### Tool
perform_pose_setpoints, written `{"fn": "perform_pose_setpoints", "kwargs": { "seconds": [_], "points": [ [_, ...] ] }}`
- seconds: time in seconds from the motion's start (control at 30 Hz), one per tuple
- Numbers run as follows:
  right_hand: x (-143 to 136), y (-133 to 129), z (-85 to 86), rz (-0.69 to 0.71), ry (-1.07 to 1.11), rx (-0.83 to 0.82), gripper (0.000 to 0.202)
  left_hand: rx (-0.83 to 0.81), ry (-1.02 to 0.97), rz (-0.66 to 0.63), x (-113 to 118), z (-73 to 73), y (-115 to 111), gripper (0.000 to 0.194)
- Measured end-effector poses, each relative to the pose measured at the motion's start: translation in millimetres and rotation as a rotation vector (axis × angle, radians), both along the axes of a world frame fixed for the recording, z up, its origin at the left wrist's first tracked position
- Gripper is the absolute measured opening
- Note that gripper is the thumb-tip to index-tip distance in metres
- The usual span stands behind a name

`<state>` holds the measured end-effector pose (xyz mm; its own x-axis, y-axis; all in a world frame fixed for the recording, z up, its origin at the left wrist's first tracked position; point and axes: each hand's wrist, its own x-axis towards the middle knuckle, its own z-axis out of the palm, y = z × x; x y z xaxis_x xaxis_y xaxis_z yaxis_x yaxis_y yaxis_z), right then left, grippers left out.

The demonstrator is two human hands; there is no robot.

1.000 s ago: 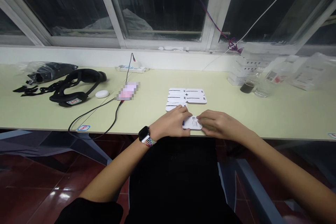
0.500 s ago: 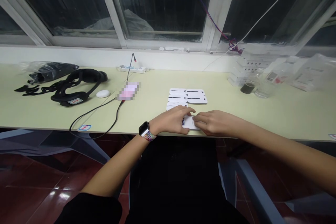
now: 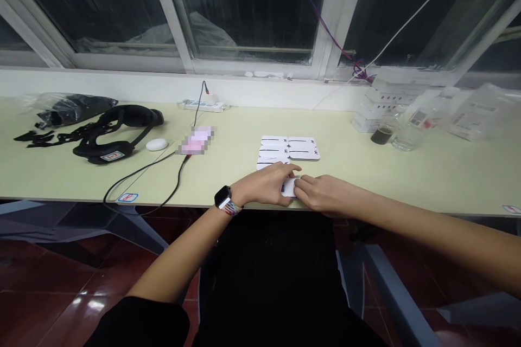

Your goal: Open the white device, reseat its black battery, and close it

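Note:
Near the front edge of the table, a small white card (image 3: 288, 188) with a dark patch at its left end lies between my two hands. My left hand (image 3: 271, 184) curves around that left end, thumb in front and fingers behind. The bent fingers of my right hand (image 3: 319, 191) are pressed together on its right end and hide part of it. Just beyond my hands, several white cards with black lines and letters lie in two columns: a left column (image 3: 272, 150) and a right stack (image 3: 303, 149). My left fingers partly cover the nearest left card.
A black headset (image 3: 118, 133), a white oval object (image 3: 157, 144) and a blurred pink phone-like thing (image 3: 196, 140) with a cable lie to the left. A power strip (image 3: 205, 105) stands by the wall. At the right are a dark-filled bottle (image 3: 381, 134), a clear bottle (image 3: 404, 142) and white boxes (image 3: 366, 119).
My right hand has shifted slightly left along the white card, and its fingers have curled tighter, so less of the card shows. My left hand has stayed nearly in place.

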<state>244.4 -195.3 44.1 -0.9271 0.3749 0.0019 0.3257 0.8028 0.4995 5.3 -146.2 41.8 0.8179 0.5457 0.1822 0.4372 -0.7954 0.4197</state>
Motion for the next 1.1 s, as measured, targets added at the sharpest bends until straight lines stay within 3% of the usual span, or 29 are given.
{"fn": "perform_pose_setpoints", "kwargs": {
  "seconds": [0.27, 0.4, 0.63, 0.87, 1.1],
  "points": [
    [12, 5, 8.6, -0.097, 0.244, -0.295, 0.030, -0.022, -0.016, 0.008, -3, 0.0, -1, 0.075],
    [26, 12, 4.6, -0.137, 0.360, -0.413, 0.026, -0.030, -0.025, 0.011, -4, -2.4, 0, 0.076],
    [31, 22, -9.7, 0.020, 0.218, -0.186, 0.027, -0.044, -0.008, 0.025, -5, -5.1, -1, 0.078],
    [32, 21, -7.8, 0.145, 0.176, -0.015, 0.033, -0.051, -0.021, 0.013, -5, -5.1, -2, 0.076],
    [25, 23, -14.7, 0.061, 0.334, 0.058, 0.026, -0.083, -0.057, -0.017, -1, 0.1, -7, 0.077]
  ]
}}
